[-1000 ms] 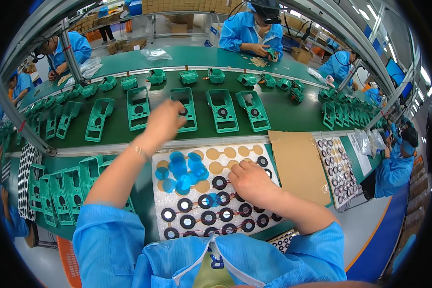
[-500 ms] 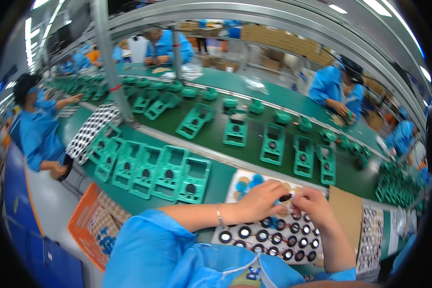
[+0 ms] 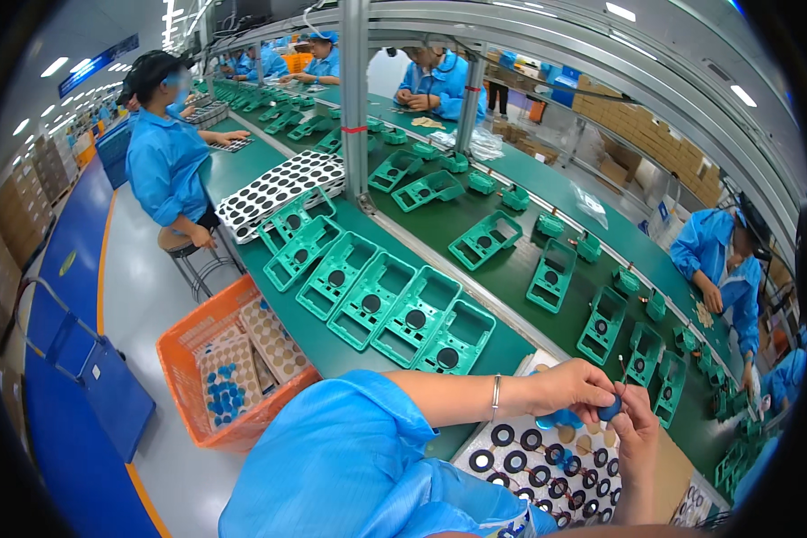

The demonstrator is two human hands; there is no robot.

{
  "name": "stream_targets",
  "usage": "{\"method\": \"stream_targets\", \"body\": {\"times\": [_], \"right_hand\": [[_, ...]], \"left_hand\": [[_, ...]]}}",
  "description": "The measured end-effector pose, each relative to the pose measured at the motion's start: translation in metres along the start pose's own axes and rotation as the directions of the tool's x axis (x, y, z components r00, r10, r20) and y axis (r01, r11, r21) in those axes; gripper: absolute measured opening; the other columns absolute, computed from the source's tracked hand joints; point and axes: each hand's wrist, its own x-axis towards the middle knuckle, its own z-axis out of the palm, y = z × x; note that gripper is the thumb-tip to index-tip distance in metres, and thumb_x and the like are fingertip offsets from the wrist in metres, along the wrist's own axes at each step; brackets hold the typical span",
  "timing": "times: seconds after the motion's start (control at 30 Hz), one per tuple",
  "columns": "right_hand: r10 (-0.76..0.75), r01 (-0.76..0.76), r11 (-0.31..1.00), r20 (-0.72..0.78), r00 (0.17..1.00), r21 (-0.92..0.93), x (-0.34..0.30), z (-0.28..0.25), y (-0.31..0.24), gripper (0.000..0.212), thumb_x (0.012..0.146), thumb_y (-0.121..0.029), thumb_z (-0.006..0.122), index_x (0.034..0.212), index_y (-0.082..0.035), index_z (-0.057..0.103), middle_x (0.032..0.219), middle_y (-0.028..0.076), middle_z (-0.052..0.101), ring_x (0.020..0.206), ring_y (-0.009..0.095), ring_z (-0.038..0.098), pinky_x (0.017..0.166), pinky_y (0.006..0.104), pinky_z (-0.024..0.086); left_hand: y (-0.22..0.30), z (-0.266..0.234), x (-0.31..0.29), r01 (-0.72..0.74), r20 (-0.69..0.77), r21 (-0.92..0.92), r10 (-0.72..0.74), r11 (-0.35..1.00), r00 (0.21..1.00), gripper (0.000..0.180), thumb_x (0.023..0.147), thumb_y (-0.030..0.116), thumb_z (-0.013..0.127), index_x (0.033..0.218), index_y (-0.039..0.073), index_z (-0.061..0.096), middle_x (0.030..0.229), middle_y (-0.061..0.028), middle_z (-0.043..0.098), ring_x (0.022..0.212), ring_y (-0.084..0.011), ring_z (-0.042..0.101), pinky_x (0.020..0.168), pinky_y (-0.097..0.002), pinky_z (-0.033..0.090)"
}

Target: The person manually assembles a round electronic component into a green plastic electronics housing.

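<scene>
Toward four o'clock, the person's left hand (image 3: 572, 390) and right hand (image 3: 637, 423) pinch a small dark disc (image 3: 610, 410) — apparently steadying it — above a white sheet (image 3: 498, 453) whose rows likely keep black rings (image 3: 515, 452) separate.

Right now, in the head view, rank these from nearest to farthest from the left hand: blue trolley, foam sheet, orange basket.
From the left hand:
1. Foam sheet, just below
2. Orange basket, to the left
3. Blue trolley, far left
</scene>
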Motion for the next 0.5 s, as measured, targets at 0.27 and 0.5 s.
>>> {"method": "stream_targets", "body": {"times": [0.27,0.5], "right_hand": [[-0.136,0.117,0.893,-0.012,0.991,-0.435,0.011,0.011,0.005,0.036,0.076,-0.005,0.066,0.111,-0.003,0.056,0.108,0.014,0.057,0.093,0.024,0.058,0.075,0.0304,0.050],[-0.296,0.189,0.620,-0.003,0.955,-0.761,-0.009,0.004,0.003,0.040,0.073,-0.006,0.067,0.111,-0.004,0.055,0.106,0.014,0.055,0.095,0.029,0.055,0.077,0.0331,0.048]], "left_hand": [[0.017,0.008,-0.013,0.040,-0.217,0.142,-0.008,0.989,0.976,0.029,0.085,0.014,0.058,0.108,-0.004,0.056,0.100,-0.0105,0.061,0.086,-0.0150,0.061,0.080,-0.0272,0.049],[0.009,0.022,-0.007,0.028,-0.205,0.381,0.055,0.924,0.977,0.024,0.086,0.013,0.056,0.100,-0.006,0.060,0.088,-0.0089,0.063,0.077,-0.0125,0.060,0.070,-0.0229,0.049]]}}
